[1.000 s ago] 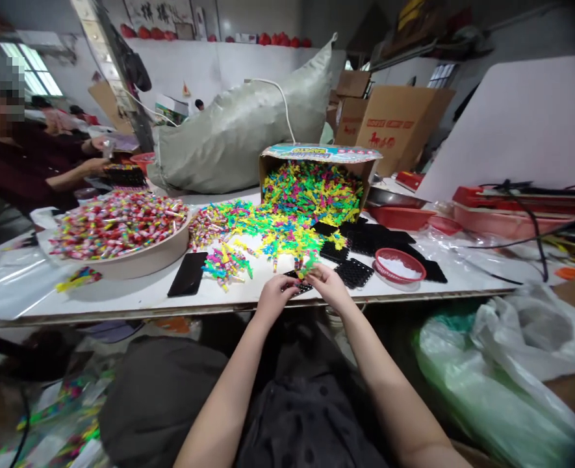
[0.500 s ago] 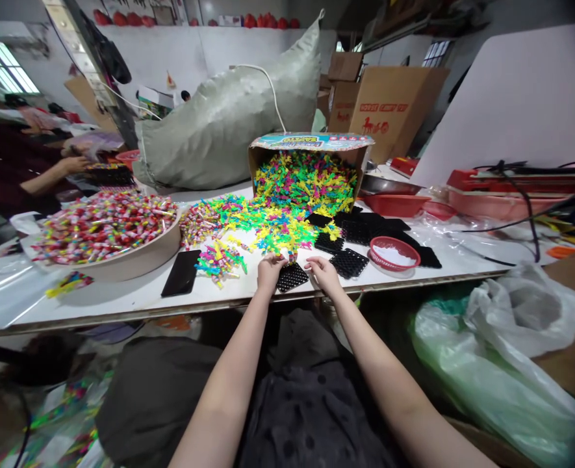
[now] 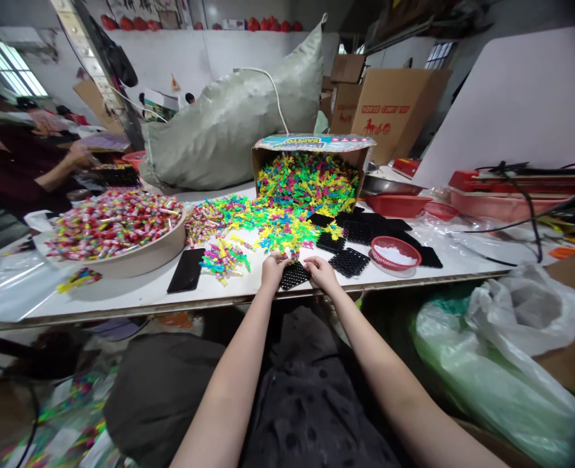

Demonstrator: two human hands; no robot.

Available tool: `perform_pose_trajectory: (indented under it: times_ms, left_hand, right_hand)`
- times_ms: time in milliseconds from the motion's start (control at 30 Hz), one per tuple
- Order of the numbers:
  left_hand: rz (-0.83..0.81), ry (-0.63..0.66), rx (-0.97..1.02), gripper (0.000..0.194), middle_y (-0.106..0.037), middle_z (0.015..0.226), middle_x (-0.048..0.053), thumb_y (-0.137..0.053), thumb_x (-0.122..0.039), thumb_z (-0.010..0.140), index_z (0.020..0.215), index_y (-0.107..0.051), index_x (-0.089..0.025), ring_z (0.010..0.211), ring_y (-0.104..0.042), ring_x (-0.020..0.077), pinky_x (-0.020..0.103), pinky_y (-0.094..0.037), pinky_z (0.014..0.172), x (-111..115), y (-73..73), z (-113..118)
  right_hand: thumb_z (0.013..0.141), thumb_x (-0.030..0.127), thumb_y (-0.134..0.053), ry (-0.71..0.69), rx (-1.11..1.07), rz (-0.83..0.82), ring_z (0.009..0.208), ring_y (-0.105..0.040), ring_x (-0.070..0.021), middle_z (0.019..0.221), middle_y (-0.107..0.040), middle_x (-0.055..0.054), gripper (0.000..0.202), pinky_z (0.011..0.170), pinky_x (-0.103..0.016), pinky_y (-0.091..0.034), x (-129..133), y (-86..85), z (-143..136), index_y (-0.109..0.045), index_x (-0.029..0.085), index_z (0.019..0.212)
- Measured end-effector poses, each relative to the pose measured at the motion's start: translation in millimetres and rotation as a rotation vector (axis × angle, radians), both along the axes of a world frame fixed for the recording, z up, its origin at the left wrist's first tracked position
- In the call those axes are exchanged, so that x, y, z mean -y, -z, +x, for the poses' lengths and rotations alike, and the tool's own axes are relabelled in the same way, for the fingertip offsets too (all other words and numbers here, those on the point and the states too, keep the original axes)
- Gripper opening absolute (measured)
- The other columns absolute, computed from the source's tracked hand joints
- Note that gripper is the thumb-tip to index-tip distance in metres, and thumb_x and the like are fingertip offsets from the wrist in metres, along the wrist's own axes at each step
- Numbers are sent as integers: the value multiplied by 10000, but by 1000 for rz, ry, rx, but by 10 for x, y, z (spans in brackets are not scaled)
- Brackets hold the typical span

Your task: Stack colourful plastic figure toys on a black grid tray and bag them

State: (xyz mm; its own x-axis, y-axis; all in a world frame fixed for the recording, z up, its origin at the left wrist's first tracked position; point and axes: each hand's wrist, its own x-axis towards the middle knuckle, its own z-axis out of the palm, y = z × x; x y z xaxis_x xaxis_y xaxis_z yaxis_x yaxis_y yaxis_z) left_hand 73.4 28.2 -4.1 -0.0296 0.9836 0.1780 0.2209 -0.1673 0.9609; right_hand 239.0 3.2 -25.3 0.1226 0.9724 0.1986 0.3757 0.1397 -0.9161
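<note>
A black perforated tray lies at the table's front edge between my hands. My left hand is closed at its far left corner, fingertips beside a few small yellow and multicoloured pieces along the tray's far edge. What the fingers pinch is too small to tell. At the tray's right side my right hand is closed, thumb and forefinger together near the far right corner; any item in them is hidden. Just beyond lies a spread of bright plastic pieces, with a smaller pile of candy-like sticks to the left.
Behind stands a tipped carton full of coloured pieces. A large tub of wrapped sticks is left, near a flat black tray. Right are more black trays and a red basket of white material. A co-worker sits far left.
My right hand has moved slightly left, closer to the tray's far right corner, and its fingers are drawn closer together. My left hand stays at the far left corner. The view has shifted slightly.
</note>
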Motion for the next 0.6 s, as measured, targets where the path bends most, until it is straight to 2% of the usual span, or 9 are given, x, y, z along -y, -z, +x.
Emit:
perform_pose_trajectory:
  times_ms: [333, 467, 600]
  left_hand:
    - [2, 29, -112, 123, -640, 697, 9, -669, -244, 637, 704, -592, -175, 696, -591, 153, 238, -422, 644, -7, -4, 11]
    - [14, 32, -140, 116, -635, 699, 11, -651, -243, 650, 723, -591, -176, 686, -588, 152, 233, -419, 624, 9, -16, 5]
    - [44, 34, -170, 102, -628, 681, 10, -630, -246, 666, 736, -599, -179, 676, -585, 154, 237, -421, 622, 9, -10, -8]
  right_hand:
    - [731, 251, -455, -6, 58, -10, 670, -579, -130, 747, -656, 2, 226, 648, -247, -430, 52, -106, -34, -612, 188, 881]
    - [698, 278, -547, 13, 121, -21, 613, -552, -128, 709, -635, 4, 274, 600, -237, -415, 15, -193, -74, -618, 189, 948]
    - [604, 315, -693, -117, 111, -3, 659, -580, -168, 723, -654, -8, 285, 625, -258, -437, -125, -243, -118, -669, 203, 865]
